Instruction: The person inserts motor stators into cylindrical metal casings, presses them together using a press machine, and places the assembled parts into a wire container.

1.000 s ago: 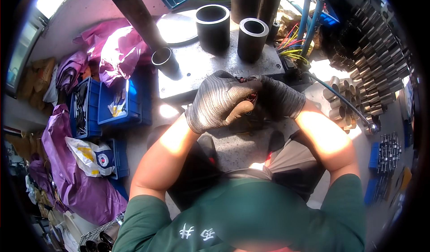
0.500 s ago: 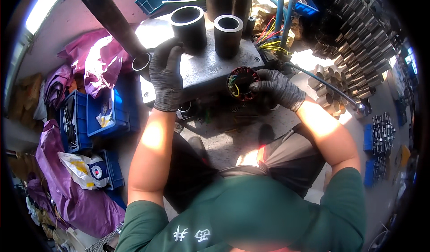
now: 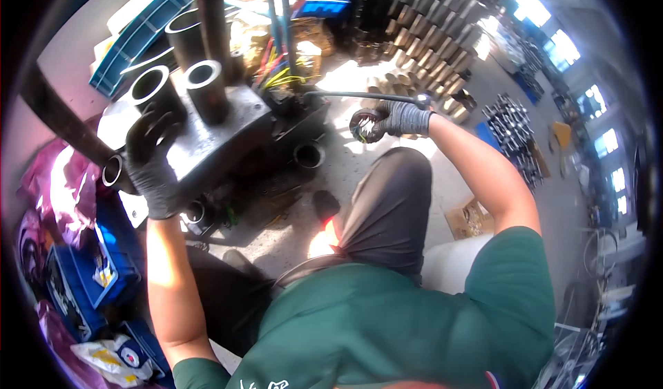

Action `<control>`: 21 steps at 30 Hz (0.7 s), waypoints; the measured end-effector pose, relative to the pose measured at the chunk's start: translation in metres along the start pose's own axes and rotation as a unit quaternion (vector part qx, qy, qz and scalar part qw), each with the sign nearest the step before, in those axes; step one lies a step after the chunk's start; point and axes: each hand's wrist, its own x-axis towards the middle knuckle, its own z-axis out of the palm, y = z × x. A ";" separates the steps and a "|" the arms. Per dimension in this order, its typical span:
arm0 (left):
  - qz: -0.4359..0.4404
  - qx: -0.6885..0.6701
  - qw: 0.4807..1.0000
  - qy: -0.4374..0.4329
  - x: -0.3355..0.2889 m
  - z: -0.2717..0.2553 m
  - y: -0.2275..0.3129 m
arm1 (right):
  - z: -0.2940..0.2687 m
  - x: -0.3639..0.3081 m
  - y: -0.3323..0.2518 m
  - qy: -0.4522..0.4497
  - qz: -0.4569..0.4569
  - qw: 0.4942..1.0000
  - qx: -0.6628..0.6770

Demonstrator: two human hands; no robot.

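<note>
Sunlight falls across a workshop floor (image 3: 566, 202), where metal tubes (image 3: 428, 36) rise in stacks beyond a seated person in a green shirt (image 3: 387, 313). Two upright dark cylinders, one wide (image 3: 155, 92) and one narrower (image 3: 207, 99), stand on a metal-topped table (image 3: 207, 140). Gloved, the left hand (image 3: 153, 164) is open in front of the wide cylinder, fingers apart and half-curled; whether they touch it cannot be told. The gloved right hand (image 3: 404, 118) grips a dark ring-shaped part (image 3: 356, 121) above the floor, well apart from the table, its opening turned toward the camera.
</note>
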 end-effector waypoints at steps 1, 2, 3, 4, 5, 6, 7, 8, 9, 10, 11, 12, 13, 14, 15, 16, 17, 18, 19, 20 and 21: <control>-0.018 -0.036 0.999 0.009 -0.001 0.000 0.002 | -0.019 -0.023 0.014 0.040 -0.016 0.999 -0.029; 0.025 0.049 0.998 -0.002 0.001 -0.004 0.003 | -0.037 -0.042 0.034 0.091 0.016 0.985 -0.147; 0.070 0.128 0.989 -0.012 0.004 -0.005 -0.003 | -0.055 -0.064 0.060 0.138 0.055 0.953 -0.265; 0.081 0.150 0.985 -0.024 0.004 -0.012 -0.004 | -0.074 -0.093 0.086 0.173 0.070 0.946 -0.265; 0.092 0.172 0.980 -0.039 0.002 -0.017 -0.007 | -0.087 -0.133 0.096 0.169 0.135 0.950 -0.227; 0.104 0.127 0.984 -0.073 0.001 -0.026 -0.005 | -0.094 -0.173 0.097 0.199 0.178 0.942 -0.204; 0.116 0.079 0.984 -0.108 0.001 -0.027 -0.006 | -0.099 -0.214 0.106 0.229 0.222 0.931 -0.181; 0.088 0.042 0.992 -0.084 -0.002 -0.017 -0.008 | -0.107 -0.252 0.145 0.251 0.276 0.913 -0.163; 0.057 0.014 0.997 -0.059 -0.004 -0.013 -0.007 | -0.114 -0.287 0.184 0.268 0.323 0.896 -0.145; 0.041 0.067 0.995 -0.066 -0.004 -0.013 -0.004 | -0.114 -0.323 0.200 0.261 0.359 0.887 -0.125; 0.027 0.120 0.990 -0.076 -0.004 -0.011 -0.005 | -0.111 -0.360 0.211 0.255 0.397 0.876 -0.104; 0.014 0.072 0.994 -0.079 -0.008 -0.007 -0.009 | -0.105 -0.393 0.214 0.235 0.454 0.856 -0.075; -0.015 0.061 0.996 -0.059 -0.013 -0.005 -0.017 | -0.097 -0.424 0.219 0.213 0.507 0.834 -0.044; -0.022 0.073 0.995 -0.065 -0.015 0.001 -0.020 | -0.087 -0.458 0.238 0.195 0.546 0.814 -0.033; -0.016 0.100 0.992 -0.072 -0.015 -0.002 -0.026 | -0.070 -0.482 0.245 0.191 0.560 0.806 -0.006; 0.002 0.151 0.985 -0.089 -0.016 -0.004 -0.031 | -0.056 -0.501 0.253 0.158 0.585 0.795 0.010; 0.027 0.214 0.971 -0.107 -0.017 -0.010 -0.030 | -0.043 -0.510 0.264 0.121 0.604 0.788 0.027; 0.055 0.265 0.954 -0.131 -0.018 -0.009 -0.031 | -0.025 -0.523 0.279 0.115 0.612 0.782 0.040; 0.117 0.322 0.924 -0.168 -0.020 -0.007 -0.033 | -0.003 -0.534 0.299 0.082 0.635 0.765 0.071; 0.183 0.373 0.888 -0.195 -0.022 -0.004 -0.031 | 0.018 -0.537 0.321 0.049 0.654 0.748 0.099; 0.181 0.337 0.901 -0.203 -0.030 0.006 -0.030 | 0.043 -0.541 0.338 0.029 0.664 0.741 0.102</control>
